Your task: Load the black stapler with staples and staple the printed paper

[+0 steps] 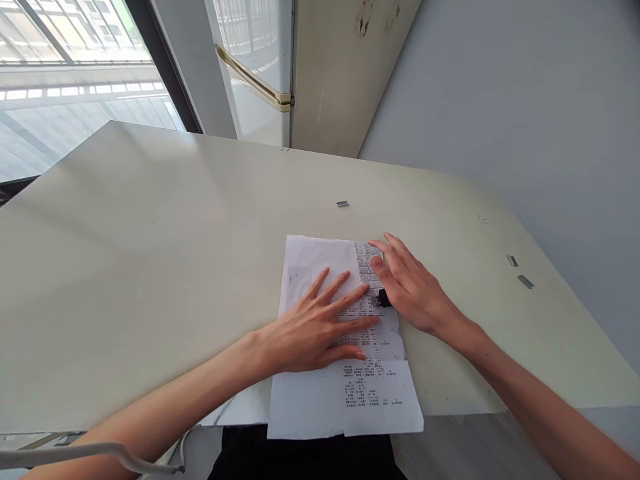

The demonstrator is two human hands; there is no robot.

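Printed paper [345, 393] lies at the near edge of the table [150, 267]. Left hand [313, 330] flat on it, fingers spread, released. Right hand [413, 293] flat too, gripping nothing; small black object [383, 298] under its thumb, just beside left fingertips.

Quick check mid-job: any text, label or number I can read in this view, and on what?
Nothing can be quoted.
Paper: rows of print by the left hand and right hand, too small and blurred to read.
Small black object: no legible marking.
Fridge: no brand or label shows.
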